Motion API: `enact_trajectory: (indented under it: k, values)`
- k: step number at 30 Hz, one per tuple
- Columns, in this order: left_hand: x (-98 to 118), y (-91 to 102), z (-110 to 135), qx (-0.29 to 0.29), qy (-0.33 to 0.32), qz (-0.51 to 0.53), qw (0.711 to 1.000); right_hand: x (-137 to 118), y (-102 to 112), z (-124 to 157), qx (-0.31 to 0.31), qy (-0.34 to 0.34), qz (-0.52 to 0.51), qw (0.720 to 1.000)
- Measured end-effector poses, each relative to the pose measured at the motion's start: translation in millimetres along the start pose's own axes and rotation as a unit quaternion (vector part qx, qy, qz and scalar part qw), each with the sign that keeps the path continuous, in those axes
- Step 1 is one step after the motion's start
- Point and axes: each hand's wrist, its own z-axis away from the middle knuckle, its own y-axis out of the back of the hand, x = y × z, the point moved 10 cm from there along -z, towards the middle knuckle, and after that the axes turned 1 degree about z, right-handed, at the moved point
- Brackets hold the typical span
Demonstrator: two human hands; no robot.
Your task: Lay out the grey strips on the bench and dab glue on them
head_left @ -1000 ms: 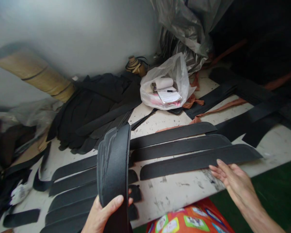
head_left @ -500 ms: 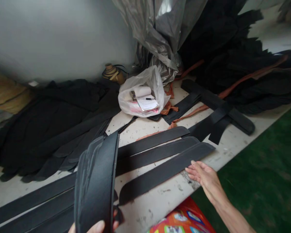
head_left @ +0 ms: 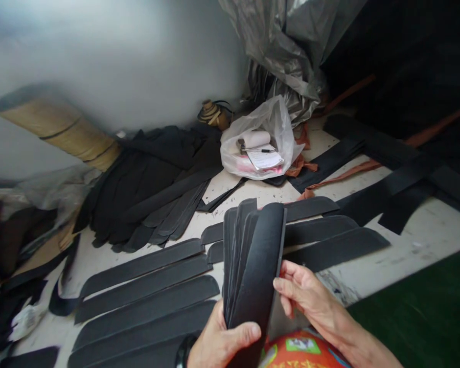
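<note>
My left hand (head_left: 220, 341) is closed round the lower end of a stack of long black strips (head_left: 253, 260), which stands upright in front of me. My right hand (head_left: 310, 299) reaches in from the right, its fingers curled onto the right edge of the stack, pinching the front strip. On the white table (head_left: 417, 245) lie more black strips: several in a row at the lower left (head_left: 145, 301) and three behind the held stack on the right (head_left: 329, 235).
A white plastic bag (head_left: 266, 140) with paper rolls and a slip sits at the back. Black fabric piles (head_left: 153, 174) lie left, with a cardboard roll (head_left: 57, 125). Grey plastic sheeting (head_left: 287, 51) and dark cloth fill the far right. Green floor (head_left: 425, 317) is lower right; an orange printed thing (head_left: 302, 350) is below.
My right hand left the flat strip on the table and came to the edge of the held stack. The stack shifted right, towards the middle; the view swung back left.
</note>
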Motion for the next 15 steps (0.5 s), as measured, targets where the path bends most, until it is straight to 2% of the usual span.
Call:
enact_trajectory:
  k: [6, 9, 12, 15]
  values:
    - [3, -14.8, -4, -0.067, -0.019, 0.003, 0.998, 4, 7, 1, 0.017, 0.011, 0.008, 1.000]
    - [4, -18.0, -2, -0.072, -0.030, 0.029, 0.997, 7, 6, 3, 0.008, 0.019, -0.001, 1.000]
    - [2, -3.9, 1, 0.003, -0.017, 0.030, 0.999, 10, 8, 3, 0.012, 0.033, -0.007, 0.999]
    - [6, 12.0, 3, 0.086, -0.024, -0.028, 0.996, 11, 16, 1, 0.048, 0.054, -0.001, 0.997]
